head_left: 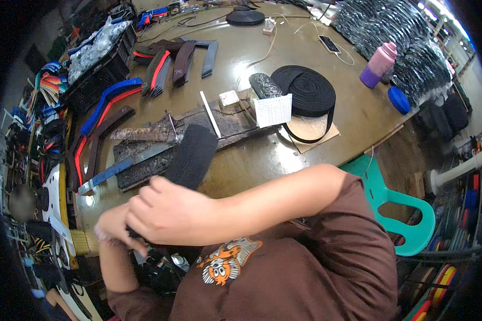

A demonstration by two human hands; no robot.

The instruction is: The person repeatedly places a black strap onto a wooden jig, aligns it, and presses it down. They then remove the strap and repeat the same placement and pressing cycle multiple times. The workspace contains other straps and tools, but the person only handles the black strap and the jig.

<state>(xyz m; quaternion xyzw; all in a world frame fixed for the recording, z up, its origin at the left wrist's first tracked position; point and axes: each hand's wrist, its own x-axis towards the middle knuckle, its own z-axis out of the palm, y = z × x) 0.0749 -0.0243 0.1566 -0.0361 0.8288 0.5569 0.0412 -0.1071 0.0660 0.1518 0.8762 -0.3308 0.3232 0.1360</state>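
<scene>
A thick bundle of cut black webbing strips (194,154) sticks up and to the right over the table's near edge. My right hand (166,213) reaches across my chest from the right and closes over the bundle's lower end. My left hand (112,229) sits just left of and beneath it, fingers curled on the same end, partly hidden by the right hand. Beneath the bundle lies a scorched dark work board (155,134) on the brown table (262,160).
A big roll of black webbing (308,91) and a white card (273,109) stand behind the board. Blue and red strap pieces (110,99) lie left, a black crate (99,61) farther back. A purple bottle (379,65), phone (329,44) and teal chair (399,206) are right.
</scene>
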